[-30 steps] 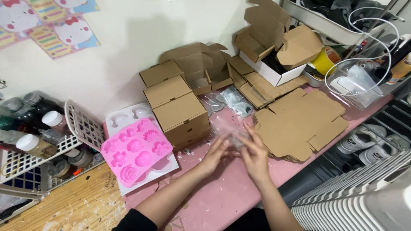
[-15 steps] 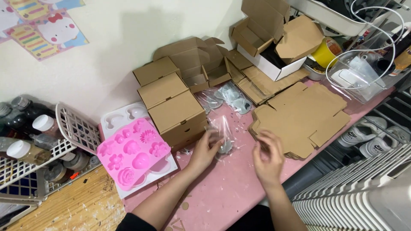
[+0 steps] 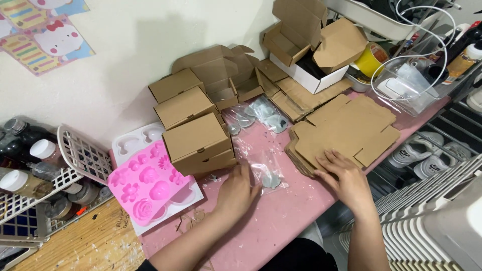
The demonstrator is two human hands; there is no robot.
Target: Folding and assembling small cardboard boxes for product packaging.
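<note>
My left hand [image 3: 235, 190] rests on the pink table [image 3: 281, 221], its fingertips on the left edge of a small clear plastic bag [image 3: 268, 173] with a round pale disc inside. My right hand [image 3: 345, 179] lies palm down on the near corner of a stack of flat unfolded cardboard boxes [image 3: 346, 128]. Just left of my left hand stand three folded brown cardboard boxes [image 3: 196, 135], stacked and closed. Several more clear bags [image 3: 258, 115] lie farther back on the table.
A pink silicone mould with flower shapes [image 3: 150, 185] lies on white trays at the left. A white wire basket [image 3: 83, 155] holds bottles. Open cardboard boxes [image 3: 301, 45] stand at the back, with a clear tub and white cable [image 3: 411, 83] at the right.
My hands, which held the clear bag together above the table, have parted. The bag now lies on the table under my left fingertips, and my right hand has moved onto the flat cardboard.
</note>
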